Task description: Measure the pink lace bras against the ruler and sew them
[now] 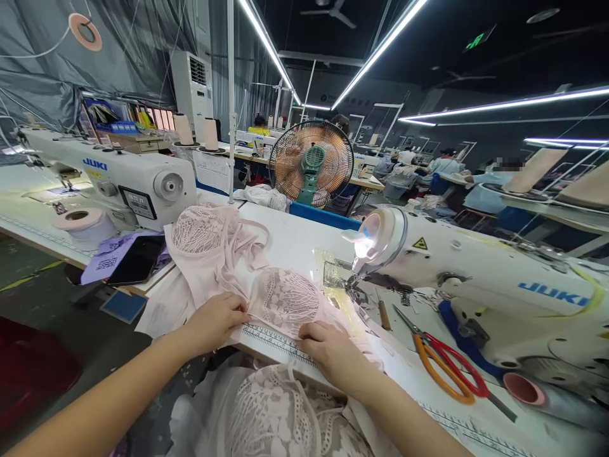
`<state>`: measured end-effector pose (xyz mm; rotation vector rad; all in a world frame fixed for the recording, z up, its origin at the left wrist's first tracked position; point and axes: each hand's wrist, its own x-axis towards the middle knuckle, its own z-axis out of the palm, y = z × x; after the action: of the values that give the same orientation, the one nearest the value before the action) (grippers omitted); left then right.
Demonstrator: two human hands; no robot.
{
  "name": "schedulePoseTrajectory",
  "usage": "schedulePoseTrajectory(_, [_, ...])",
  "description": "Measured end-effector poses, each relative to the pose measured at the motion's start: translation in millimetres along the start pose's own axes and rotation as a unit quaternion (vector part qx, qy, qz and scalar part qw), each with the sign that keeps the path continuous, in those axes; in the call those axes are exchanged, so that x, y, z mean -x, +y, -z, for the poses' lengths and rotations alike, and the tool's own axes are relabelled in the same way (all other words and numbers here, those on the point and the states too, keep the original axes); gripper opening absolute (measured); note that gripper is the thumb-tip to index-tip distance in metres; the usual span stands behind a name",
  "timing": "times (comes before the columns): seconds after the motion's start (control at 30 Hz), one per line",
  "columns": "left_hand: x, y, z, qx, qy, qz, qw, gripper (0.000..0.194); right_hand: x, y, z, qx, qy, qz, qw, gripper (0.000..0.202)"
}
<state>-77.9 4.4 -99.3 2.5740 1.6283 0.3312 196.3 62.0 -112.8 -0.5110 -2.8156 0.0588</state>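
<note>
The person's 2 bare hands work at the edge of a white tabletop [297, 230]. Between them, a pale pink lace-covered bra cup [290, 297] lies lace side up, left of the needle area of a white JUKI sewing machine [476, 270] with a lit lamp at its head. The left hand [221, 320] pinches the cup's near left edge between thumb and fingers; the right hand [328, 352] grips its near edge farther right, fingers curled over the fabric. A printed black-and-white measuring scale [273, 343] runs along the table edge below the cup.

Just beyond the left hand sits a heap of pale pink lace bras [204, 231] (whether it is joined to the cup, I cannot tell). Another pale pink lace bra [271, 406] lies below the table edge, close to the person. Right of the right hand are a thin wooden-handled tool [383, 313] and metal scissors with 1 orange and 1 red handle [422, 336], blades slightly apart.

At left, a dark phone [137, 259] rests on purple printed paper [99, 263], near a 2nd white JUKI machine [136, 181]. Behind the table stands a large round fan [311, 158].
</note>
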Motion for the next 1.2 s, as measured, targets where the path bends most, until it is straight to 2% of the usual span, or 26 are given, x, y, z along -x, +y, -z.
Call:
schedulePoseTrajectory(0.4, [-0.7,-3.8,-2.0,-0.038,0.000,-0.028,0.999,0.026,1.8,1.5,-2.2,-0.011,-0.014,-0.002,1.000,0.027])
schedulePoseTrajectory(0.63, [3.6,3.4,-1.4,-0.068,0.035,-0.039,0.996,0.024,1.2,-2.5,3.1,-0.015,-0.033,-0.014,0.999,0.024])
schedulePoseTrajectory(0.8, [4.7,22.8,-6.4,-0.069,0.096,-0.044,0.992,0.018,-5.2,-7.8,4.7,-0.017,-0.038,-0.043,0.998,0.018])
schedulePoseTrajectory(0.93, [-7.0,45.5,-12.2,-0.055,0.147,-0.082,0.984,0.015,-11.3,-9.7,9.7,-0.035,0.003,-0.065,0.997,0.016])
schedulePoseTrajectory(1.0, [-16.0,59.6,-11.2,-0.052,0.180,-0.104,0.977,0.019,-12.5,-12.9,21.3,-0.053,0.047,-0.082,0.994,0.018])
schedulePoseTrajectory(1.13, [-29.3,88.4,2.7,-0.076,0.310,-0.140,0.937,0.024,-6.2,-30.6,58.4,-0.087,0.128,-0.092,0.984,0.020])
schedulePoseTrajectory(1.2, [-29.9,99.9,13.9,-0.075,0.327,-0.143,0.931,0.020,1.6,-42.6,76.0,-0.128,0.160,-0.097,0.974,0.019])
